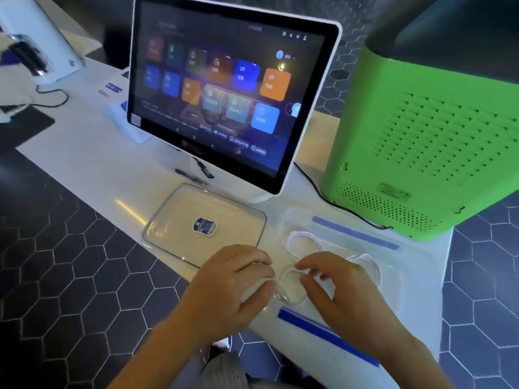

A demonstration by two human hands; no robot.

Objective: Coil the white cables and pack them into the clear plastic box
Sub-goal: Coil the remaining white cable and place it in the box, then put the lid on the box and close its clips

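— Where's the cable being coiled?

— A small white cable coil [290, 286] sits between the two hands, at the near edge of the white surface [92, 164]. The left hand [233, 287] pinches its left side with curled fingers and thumb; the right hand [342, 290] has thumb and forefinger curled onto the coil's right side.

— So the hands are close together?

— Near each other, with only the coil between them, both gripping it.

— And the other cables?

— A looser white cable loop [302, 244] lies just beyond the right hand, inside the clear plastic box [407, 276] with blue strips along its edges. More white cable [368, 263] curves to the right of that hand, also in the box.

— The lid?

— A clear lid [174, 217] with a small blue sticker lies flat to the left of the box, just past the left hand, in front of a touchscreen monitor [224, 88]. A green perforated machine [427, 141] stands behind the box.
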